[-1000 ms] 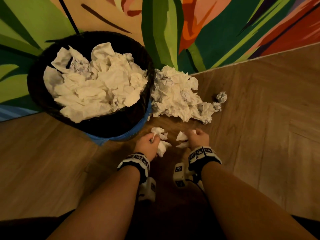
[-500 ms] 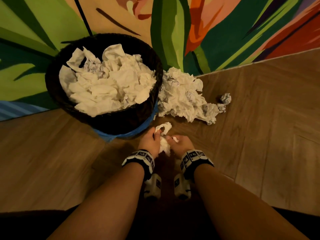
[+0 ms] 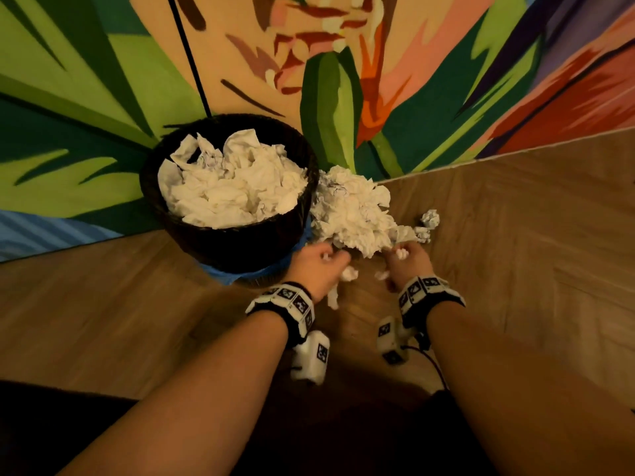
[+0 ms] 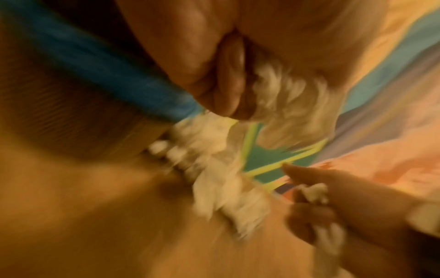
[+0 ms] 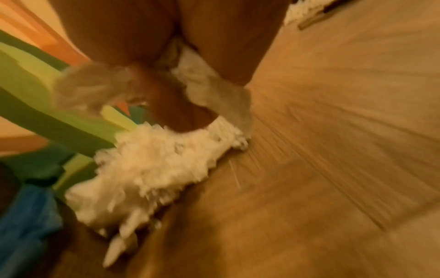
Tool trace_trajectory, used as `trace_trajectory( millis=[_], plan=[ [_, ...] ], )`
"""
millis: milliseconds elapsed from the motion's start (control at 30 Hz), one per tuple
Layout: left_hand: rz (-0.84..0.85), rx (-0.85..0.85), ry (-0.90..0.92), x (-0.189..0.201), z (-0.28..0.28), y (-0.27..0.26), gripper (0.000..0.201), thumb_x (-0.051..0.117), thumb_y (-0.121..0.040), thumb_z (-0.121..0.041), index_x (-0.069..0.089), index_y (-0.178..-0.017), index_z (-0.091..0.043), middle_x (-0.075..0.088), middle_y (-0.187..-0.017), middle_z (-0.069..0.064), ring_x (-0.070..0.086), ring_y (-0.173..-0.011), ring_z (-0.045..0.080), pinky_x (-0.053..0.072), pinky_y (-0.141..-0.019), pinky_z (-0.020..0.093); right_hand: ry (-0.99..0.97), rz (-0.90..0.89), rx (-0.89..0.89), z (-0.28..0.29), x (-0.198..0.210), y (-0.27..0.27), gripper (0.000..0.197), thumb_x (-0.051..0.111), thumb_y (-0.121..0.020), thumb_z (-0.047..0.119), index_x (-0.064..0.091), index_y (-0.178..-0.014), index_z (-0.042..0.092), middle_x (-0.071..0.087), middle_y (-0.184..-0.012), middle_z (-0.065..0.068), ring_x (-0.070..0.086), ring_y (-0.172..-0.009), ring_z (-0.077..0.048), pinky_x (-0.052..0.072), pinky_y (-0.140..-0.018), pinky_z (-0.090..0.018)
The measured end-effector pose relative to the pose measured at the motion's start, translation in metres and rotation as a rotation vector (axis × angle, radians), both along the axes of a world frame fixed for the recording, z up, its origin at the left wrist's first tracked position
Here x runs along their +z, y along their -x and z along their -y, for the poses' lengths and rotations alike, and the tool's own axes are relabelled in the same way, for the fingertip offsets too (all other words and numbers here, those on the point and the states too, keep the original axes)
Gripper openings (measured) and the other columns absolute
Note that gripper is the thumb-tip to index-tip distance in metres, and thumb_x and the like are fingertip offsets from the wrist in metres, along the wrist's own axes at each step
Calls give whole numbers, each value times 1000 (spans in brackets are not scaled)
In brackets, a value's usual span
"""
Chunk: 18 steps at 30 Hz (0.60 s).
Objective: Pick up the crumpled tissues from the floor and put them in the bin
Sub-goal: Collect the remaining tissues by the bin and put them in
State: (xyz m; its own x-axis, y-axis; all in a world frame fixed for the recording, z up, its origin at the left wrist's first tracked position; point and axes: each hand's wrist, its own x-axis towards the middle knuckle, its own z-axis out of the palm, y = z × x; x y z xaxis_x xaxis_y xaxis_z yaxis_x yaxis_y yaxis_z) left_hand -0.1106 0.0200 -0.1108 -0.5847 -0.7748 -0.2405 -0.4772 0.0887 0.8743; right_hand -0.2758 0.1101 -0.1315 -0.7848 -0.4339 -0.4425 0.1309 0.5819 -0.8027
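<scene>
A dark woven bin (image 3: 240,249) stands against the painted wall, heaped with white crumpled tissues (image 3: 233,187). To its right a pile of crumpled tissues (image 3: 354,211) lies on the wooden floor. My left hand (image 3: 323,266) is at the pile's near edge beside the bin and grips a tissue (image 4: 292,97) in curled fingers. My right hand (image 3: 403,259) is at the pile's near right edge and grips a crumpled tissue (image 5: 214,88). Both wrist views are blurred.
Two small tissue balls (image 3: 430,219) lie apart at the right of the pile. A blue liner edge (image 3: 240,274) shows under the bin. The painted wall (image 3: 343,80) rises just behind bin and pile. Bare wooden floor (image 3: 532,252) stretches to the right.
Both hands have moved forward from the loose tissues on the near floor to the edge of the big pile, and have spread apart, each holding tissue.
</scene>
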Motion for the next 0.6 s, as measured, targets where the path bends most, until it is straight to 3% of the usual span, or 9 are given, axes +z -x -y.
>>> trace_trajectory(
  millis=[33, 100, 200, 267, 333, 433, 533, 600],
  plan=[
    [-29, -49, 50, 19, 1, 3, 37, 69, -78, -36, 43, -56, -22, 42, -52, -9, 38, -48, 4, 38, -49, 23, 3, -42, 28, 3, 16, 5, 21, 70, -88, 28, 55, -100, 18, 64, -85, -8, 67, -55, -24, 58, -49, -36],
    [-47, -175, 186, 57, 5, 10, 37, 74, -76, -27, 40, -60, -22, 49, -60, -6, 44, -54, 7, 43, -53, 25, 34, -108, 99, 12, 51, 11, 26, 75, -84, 22, 57, -100, 17, 62, -86, -4, 66, -61, -21, 57, -52, -32],
    [-116, -281, 315, 117, 20, 19, 37, 63, -82, -7, 36, -61, -20, 67, -92, -2, 58, -69, 7, 46, -63, 24, 111, -260, 249, 29, 101, 16, 19, 71, -83, 2, 62, -91, 17, 63, -79, -5, 60, -61, -16, 49, -45, -21],
    [-176, -301, 345, 156, 36, 19, 34, 54, -88, -1, 37, -65, -19, 70, -106, 2, 68, -88, 14, 53, -74, 29, 144, -406, 350, 43, 134, 14, 17, 66, -86, 2, 66, -88, 19, 66, -79, -4, 59, -57, -11, 45, -43, -16],
    [-182, -307, 450, 191, 54, 10, 26, 51, -94, -5, 40, -75, -19, 68, -97, 2, 70, -90, 14, 56, -70, 29, 226, -455, 384, 59, 163, 9, 17, 60, -92, 5, 66, -88, 20, 70, -83, -6, 65, -57, -9, 48, -44, -20],
    [-161, -188, 554, 216, 86, -13, 12, 53, -98, -19, 42, -95, -19, 63, -89, 1, 67, -68, 8, 51, -54, 15, 347, -518, 325, 82, 192, -7, 20, 54, -97, 18, 63, -84, 31, 69, -75, -2, 63, -54, -19, 49, -43, -28],
    [-142, 39, 553, 206, 110, -40, 21, 60, -94, -35, 47, -97, -19, 58, -76, -5, 57, -58, 9, 45, -46, 22, 425, -481, 318, 100, 195, -34, 18, 50, -92, 29, 62, -79, 29, 55, -68, 8, 52, -60, -15, 44, -61, -31],
    [-95, 182, 538, 189, 120, -57, 33, 57, -92, -47, 51, -96, -16, 57, -79, -5, 53, -64, 10, 40, -52, 25, 487, -339, 339, 110, 185, -56, 23, 43, -87, 33, 58, -74, 23, 46, -66, 6, 42, -59, -13, 35, -62, -31]
  ],
)
